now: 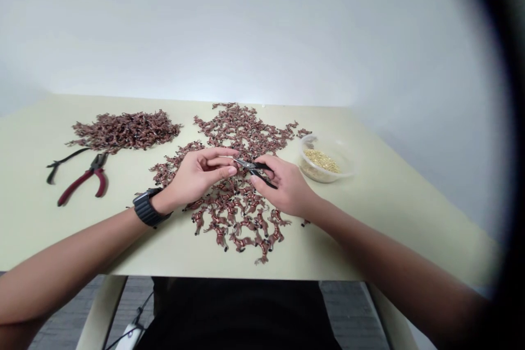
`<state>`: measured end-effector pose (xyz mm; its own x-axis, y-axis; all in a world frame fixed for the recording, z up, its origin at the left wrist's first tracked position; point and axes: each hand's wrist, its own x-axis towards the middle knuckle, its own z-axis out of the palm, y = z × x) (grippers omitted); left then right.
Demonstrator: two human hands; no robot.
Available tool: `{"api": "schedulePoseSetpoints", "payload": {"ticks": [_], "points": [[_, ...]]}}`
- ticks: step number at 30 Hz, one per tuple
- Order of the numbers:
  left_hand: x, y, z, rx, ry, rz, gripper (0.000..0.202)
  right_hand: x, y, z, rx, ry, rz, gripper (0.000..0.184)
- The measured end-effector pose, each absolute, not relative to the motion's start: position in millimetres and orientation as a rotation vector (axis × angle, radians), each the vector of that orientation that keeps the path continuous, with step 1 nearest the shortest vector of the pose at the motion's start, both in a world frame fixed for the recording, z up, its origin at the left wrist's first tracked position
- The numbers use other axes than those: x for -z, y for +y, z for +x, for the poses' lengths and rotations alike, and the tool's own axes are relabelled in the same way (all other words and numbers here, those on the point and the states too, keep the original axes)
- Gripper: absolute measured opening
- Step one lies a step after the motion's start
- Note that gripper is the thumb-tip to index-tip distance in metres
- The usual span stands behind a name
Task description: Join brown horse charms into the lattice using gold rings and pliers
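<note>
Gripping black-handled pliers (251, 165) above spread brown figurines (246, 224) with right hand (287, 183); curling left hand (200, 175) beside plier tips, cannot tell if pinching anything; probably stiff, fairly light, best held around handles

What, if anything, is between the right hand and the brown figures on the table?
Only the black-handled pliers held in the right hand itself, with the left hand at their tips. Nothing else visible blocks the brown figures near it.
</note>
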<state>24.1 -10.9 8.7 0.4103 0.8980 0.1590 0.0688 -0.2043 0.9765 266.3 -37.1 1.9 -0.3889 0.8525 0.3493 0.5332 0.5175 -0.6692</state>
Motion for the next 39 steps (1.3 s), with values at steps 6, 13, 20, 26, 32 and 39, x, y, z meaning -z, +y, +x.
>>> {"api": "schedulePoseSetpoints", "payload": {"ticks": [6, 13, 20, 26, 32, 39], "points": [[-7.6, -10.2, 23.1, -0.973, 0.841, 1.512, 0.047, -2.7, -37.5, 267.6, -0.570, -2.105, -1.118, 0.024], [-5.9, -9.3, 22.3, -0.983, 0.860, 1.563, 0.049, -5.8, -37.2, 270.2, -0.580, -2.106, -1.132, 0.025], [2.2, -13.8, 20.8, -1.329, 0.940, 2.254, 0.045, -8.7, -43.1, 264.5, -1.294, -1.795, -1.160, 0.032], [4.9, 2.1, -4.0, -1.059, 0.559, 3.200, 0.068, -15.8, -39.0, 266.9, -2.228, -1.185, -0.964, 0.039], [2.0, -2.5, 11.0, -1.220, 0.913, 2.601, 0.047, -6.6, -35.8, 267.8, -1.788, -1.494, -1.107, 0.038], [-9.0, -10.7, 20.9, -1.039, 0.991, 1.873, 0.047, -2.0, -39.1, 269.5, -0.714, -2.059, -1.216, 0.025]]}}
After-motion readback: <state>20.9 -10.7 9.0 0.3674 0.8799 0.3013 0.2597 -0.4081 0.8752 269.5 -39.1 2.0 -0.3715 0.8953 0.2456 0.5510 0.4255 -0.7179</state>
